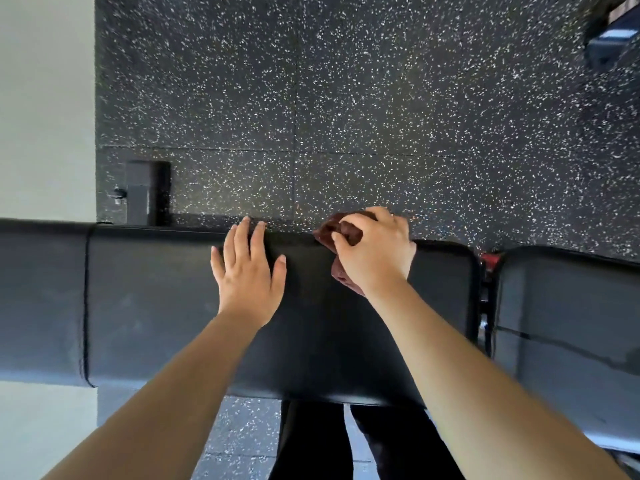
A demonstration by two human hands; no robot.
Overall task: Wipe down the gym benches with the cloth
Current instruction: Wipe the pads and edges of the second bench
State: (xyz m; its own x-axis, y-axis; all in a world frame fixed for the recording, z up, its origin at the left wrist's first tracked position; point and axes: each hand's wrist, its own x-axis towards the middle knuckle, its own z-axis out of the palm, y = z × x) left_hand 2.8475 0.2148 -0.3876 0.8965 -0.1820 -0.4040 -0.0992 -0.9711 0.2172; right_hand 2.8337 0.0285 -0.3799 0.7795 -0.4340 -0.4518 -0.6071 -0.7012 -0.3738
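I'm pinching the soft, probably light cloth point(346, 233) by its bunched middle in my right hand point(375, 251), left hand point(247, 271) lying spread on the worktop point(156, 299).

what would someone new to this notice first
Two bare forearms reach in from the bottom to the black bench pad that runs across the middle. The left hand lies flat on it, and the right hand grips a dark red cloth at its far edge. Beyond the pad, the white-speckled black floor fills the upper picture.
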